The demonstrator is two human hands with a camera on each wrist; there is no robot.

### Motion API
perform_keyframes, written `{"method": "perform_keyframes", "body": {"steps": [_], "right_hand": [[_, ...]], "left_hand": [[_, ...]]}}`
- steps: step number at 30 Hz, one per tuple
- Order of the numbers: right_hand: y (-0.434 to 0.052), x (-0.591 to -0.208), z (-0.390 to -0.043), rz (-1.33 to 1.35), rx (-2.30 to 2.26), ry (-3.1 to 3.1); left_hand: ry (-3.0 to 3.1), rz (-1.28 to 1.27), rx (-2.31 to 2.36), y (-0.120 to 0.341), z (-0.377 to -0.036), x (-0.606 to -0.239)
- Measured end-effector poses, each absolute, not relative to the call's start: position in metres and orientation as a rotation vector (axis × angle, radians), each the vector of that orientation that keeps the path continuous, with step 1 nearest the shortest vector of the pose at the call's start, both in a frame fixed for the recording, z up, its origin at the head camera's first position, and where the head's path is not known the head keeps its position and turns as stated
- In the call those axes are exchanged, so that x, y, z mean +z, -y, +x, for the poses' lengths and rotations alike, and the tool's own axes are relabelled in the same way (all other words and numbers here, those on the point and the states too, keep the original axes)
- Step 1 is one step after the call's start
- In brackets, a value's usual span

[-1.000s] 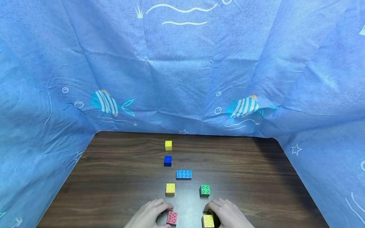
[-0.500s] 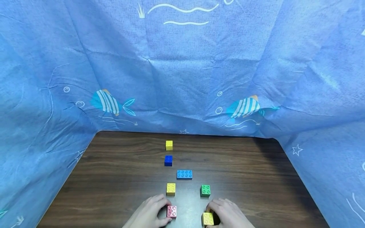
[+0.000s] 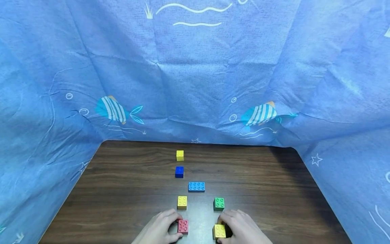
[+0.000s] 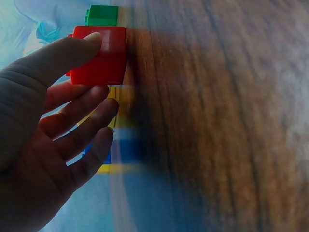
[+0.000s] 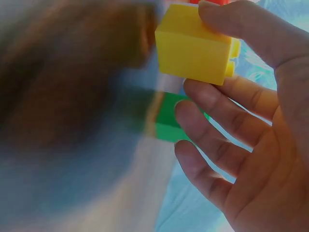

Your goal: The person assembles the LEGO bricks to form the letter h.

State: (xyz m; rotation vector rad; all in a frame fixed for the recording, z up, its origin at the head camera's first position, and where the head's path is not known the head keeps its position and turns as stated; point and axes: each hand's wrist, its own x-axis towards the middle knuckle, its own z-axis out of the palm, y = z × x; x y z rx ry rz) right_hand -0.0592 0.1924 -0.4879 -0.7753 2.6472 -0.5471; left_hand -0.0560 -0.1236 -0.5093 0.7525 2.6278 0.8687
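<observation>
At the near side of the table, my left hand (image 3: 159,228) pinches a red toy building brick (image 3: 183,227) with studs on top. The left wrist view shows the thumb on one face of the red brick (image 4: 104,55), the other fingers spread below. My right hand (image 3: 240,228) holds a yellow brick (image 3: 219,231) between thumb and fingers, to the right of the red one with a gap between them. In the right wrist view this yellow brick (image 5: 193,48) sits slightly tilted. Whether either brick is off the table is hard to tell.
Beyond the hands on the wooden table (image 3: 122,189) stand a second yellow brick (image 3: 182,202), a green brick (image 3: 218,204), a longer light-blue brick (image 3: 196,186), a dark blue brick (image 3: 179,171) and a far yellow brick (image 3: 180,155). A blue fish-print cloth (image 3: 195,84) surrounds the table.
The red brick has shifted away from the person and straightened, and my left thumb has come against it. My right hand has moved its yellow brick slightly left and farther away.
</observation>
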Motion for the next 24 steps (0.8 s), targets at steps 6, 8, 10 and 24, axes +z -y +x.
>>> {"method": "perform_keyframes", "body": {"steps": [6, 8, 10, 24], "right_hand": [[-0.166, -0.468, -0.069, -0.868, -0.576, -2.726], [-0.156, -0.462, -0.071, -0.969, -0.62, -2.763], [-0.146, -0.456, -0.072, -1.059, -0.648, -2.786], [-0.096, -0.459, -0.076, -1.332, -0.547, -2.8]], "left_hand": [[-2.648, 0.79, 0.856, 0.124, -0.057, -0.511], [-2.648, 0.79, 0.848, 0.124, -0.057, -0.512], [-2.644, 0.782, 0.845, 0.123, -0.057, -0.512], [-2.7, 0.877, 0.834, 0.126, -0.058, -0.516]]}}
